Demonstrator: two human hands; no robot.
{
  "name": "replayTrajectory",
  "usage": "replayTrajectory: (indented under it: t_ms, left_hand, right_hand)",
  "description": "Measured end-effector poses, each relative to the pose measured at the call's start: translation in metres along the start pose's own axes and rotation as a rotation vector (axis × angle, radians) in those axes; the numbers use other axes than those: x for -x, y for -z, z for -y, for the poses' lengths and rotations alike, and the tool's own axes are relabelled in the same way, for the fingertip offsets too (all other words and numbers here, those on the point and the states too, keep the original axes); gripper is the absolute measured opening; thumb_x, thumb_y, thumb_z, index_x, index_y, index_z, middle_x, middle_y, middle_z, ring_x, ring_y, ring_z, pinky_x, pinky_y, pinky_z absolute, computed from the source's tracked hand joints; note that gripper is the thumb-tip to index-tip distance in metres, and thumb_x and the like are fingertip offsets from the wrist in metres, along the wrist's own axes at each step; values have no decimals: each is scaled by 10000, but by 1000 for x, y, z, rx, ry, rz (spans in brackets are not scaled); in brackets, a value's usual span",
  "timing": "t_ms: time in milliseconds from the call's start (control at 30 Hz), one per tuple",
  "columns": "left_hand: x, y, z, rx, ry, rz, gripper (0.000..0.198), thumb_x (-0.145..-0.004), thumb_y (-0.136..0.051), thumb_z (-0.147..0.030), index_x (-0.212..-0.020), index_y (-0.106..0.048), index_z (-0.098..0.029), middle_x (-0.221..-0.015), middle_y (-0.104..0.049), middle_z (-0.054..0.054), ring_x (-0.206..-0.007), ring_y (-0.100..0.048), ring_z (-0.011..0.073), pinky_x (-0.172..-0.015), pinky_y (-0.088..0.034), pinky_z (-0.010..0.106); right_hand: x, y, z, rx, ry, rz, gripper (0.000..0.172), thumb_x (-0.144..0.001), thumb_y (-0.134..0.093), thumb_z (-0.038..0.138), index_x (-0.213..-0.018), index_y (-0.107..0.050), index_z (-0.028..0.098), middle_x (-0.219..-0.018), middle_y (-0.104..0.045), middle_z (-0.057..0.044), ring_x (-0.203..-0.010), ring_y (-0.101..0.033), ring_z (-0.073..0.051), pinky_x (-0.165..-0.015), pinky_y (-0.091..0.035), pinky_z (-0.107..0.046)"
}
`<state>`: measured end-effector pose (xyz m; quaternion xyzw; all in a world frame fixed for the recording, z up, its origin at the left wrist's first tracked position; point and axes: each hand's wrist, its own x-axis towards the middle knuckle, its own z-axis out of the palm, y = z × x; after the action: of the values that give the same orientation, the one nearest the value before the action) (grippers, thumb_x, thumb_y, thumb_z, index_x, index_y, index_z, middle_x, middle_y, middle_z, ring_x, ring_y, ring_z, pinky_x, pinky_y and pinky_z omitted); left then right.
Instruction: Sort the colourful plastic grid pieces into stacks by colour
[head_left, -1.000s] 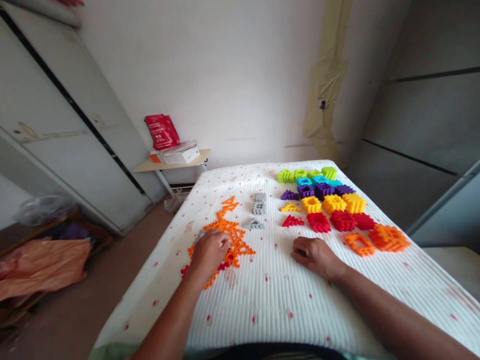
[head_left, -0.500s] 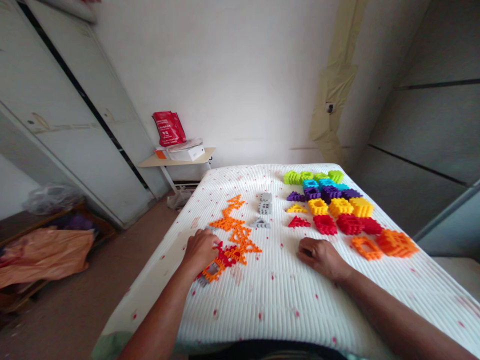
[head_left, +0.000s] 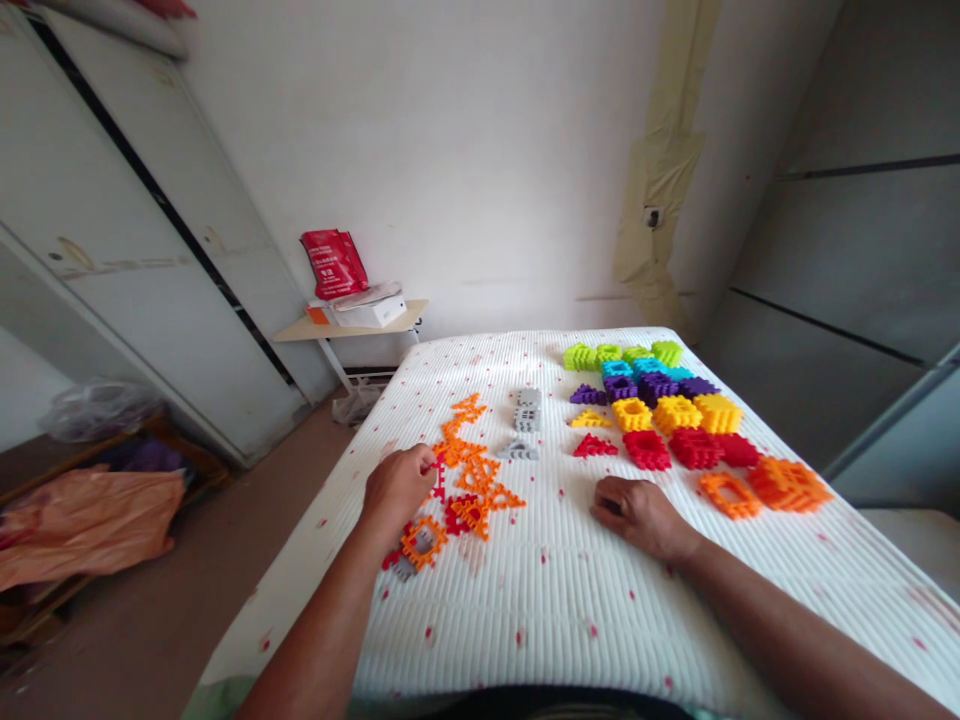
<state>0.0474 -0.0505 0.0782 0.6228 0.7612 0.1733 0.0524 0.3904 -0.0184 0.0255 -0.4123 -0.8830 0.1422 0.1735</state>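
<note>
My left hand (head_left: 399, 488) pinches a red interlocking tile (head_left: 439, 480), which hangs below the fingertips, partly hidden by the hand. Just beside it lies a loose heap of orange triangular tiles (head_left: 471, 465). Nearer to me sit another red tile (head_left: 456, 518), an orange square frame tile (head_left: 424, 542) and a grey piece (head_left: 405, 569). My right hand (head_left: 637, 510) rests on the bedspread with curled fingers, and nothing shows in it. Grey tiles (head_left: 528, 410) stand between the heap and the sorted colours, with a grey triangle (head_left: 520, 450) in front.
On the right, tiles are grouped by colour: green (head_left: 580, 356), blue (head_left: 646, 367), purple (head_left: 654, 387), yellow (head_left: 678, 412), red (head_left: 646, 450) and orange (head_left: 787, 484). A white quilted bedspread (head_left: 555, 610) lies under everything. A small table (head_left: 300, 328) with a red bag (head_left: 334, 264) stands beyond.
My left hand has risen slightly and drawn a red tile up from the pile, away from the red and orange tiles there. My right hand has stayed in place.
</note>
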Motion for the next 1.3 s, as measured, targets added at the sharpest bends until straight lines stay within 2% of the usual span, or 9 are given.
replayTrajectory:
  t_ms: [167, 300, 467, 567, 700, 767, 967, 1100, 1300]
  left_hand:
    - [-2, -6, -19, 556, -80, -47, 164, -674, -509, -219, -783, -624, -179, -732, -653, 3, -699, -587, 136, -677, -435, 239]
    - [2, -21, -54, 831, -76, 87, 219, -650, -536, -232, -819, -653, -156, -794, -667, 31, -732, -590, 151, -694, -445, 264]
    - [6, -47, -103, 1002, -63, 356, 418, -619, -549, -189, -1033, -592, -142, -706, -609, -6, -567, -527, 106, -547, -400, 236]
    - [7, -59, -123, 1047, -101, 448, 518, -604, -555, -146, -1121, -533, -141, -661, -581, -31, -541, -508, 92, -536, -380, 222]
    - [5, -73, -135, 1075, -157, 511, 539, -611, -551, -112, -1148, -514, -144, -634, -581, -36, -557, -519, 93, -565, -394, 223]
    - [5, -80, -137, 1043, -175, 460, 514, -629, -560, -128, -1142, -524, -151, -637, -586, -32, -556, -525, 98, -555, -397, 222]
    - [11, -96, -135, 795, -239, 130, 275, -660, -593, -183, -931, -638, -176, -731, -638, 7, -661, -580, 127, -639, -449, 243]
    - [15, -97, -137, 593, -301, 47, 176, -670, -566, -114, -811, -651, -178, -733, -660, 14, -694, -589, 133, -677, -448, 249]
    - [18, -100, -134, 373, -494, -70, 165, -765, -505, -113, -832, -632, -194, -801, -672, 37, -753, -593, 145, -723, -431, 263]
  right_hand:
    - [0, -3, -2, 2, 11, -39, 195, -816, -453, 221, -631, -498, 178, -633, -529, 8, -550, -462, -98, -521, -299, -220]
    - [-2, -4, -2, -88, 45, -126, 153, -838, -457, 216, -715, -540, 182, -701, -579, -9, -616, -534, -114, -562, -381, -220]
    - [-4, -4, 3, -159, 201, -436, 149, -875, -446, 208, -956, -570, 188, -934, -628, -79, -877, -597, -163, -737, -489, -278]
    - [-4, -1, 9, -45, 321, -434, 243, -887, -443, 194, -1107, -545, 202, -1154, -580, -111, -1028, -559, -185, -826, -495, -322]
    - [-4, 0, 11, 17, 420, -397, 240, -897, -409, 148, -1062, -575, 199, -1006, -638, -94, -880, -591, -165, -735, -515, -290]
    - [-4, -1, 8, 9, 409, -412, 214, -897, -404, 138, -993, -589, 188, -902, -647, -84, -817, -588, -162, -697, -507, -277]
    - [-5, -4, -7, -10, 191, -485, 171, -888, -421, 161, -786, -558, 171, -737, -611, -62, -690, -565, -157, -612, -463, -255]
    - [-4, -2, -9, -20, 120, -458, 176, -886, -415, 175, -769, -547, 170, -739, -608, -67, -698, -564, -161, -617, -444, -255]
    - [-3, 1, -4, -76, 56, -398, 178, -884, -410, 194, -767, -545, 183, -754, -605, -63, -713, -556, -159, -637, -431, -256]
